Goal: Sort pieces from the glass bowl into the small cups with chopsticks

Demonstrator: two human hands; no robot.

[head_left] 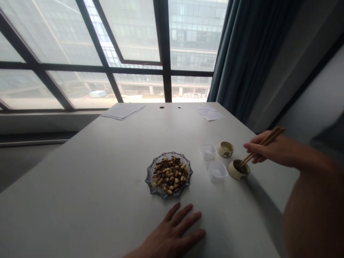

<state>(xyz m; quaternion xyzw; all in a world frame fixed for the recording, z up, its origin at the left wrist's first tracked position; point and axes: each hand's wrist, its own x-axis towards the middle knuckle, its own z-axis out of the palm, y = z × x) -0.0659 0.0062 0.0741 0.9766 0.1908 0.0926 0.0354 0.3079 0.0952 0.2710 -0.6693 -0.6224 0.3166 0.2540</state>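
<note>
evidently, the right hand (262,147) holds the chopsticks (270,138) well up their length, probably so the tips can slant down into the near pot (236,175) while the knuckles stay clear of its rim. its fingers are closed around the sticks; something dark lies inside the pot, too dim to make out. the left hand (172,234) is palm down and empty, fingers spread, over the near part of the worktop (94,186), perhaps for balance; whether it presses there i cannot tell. just beyond it sits the glass dish (149,181), its broad scalloped rim seemingly keeping the mixed nuts and seeds (170,173) together. the far pot (225,151), near tub (217,173) and far tub (209,153) cluster beside the near pot, presumably for easy reach.
</note>
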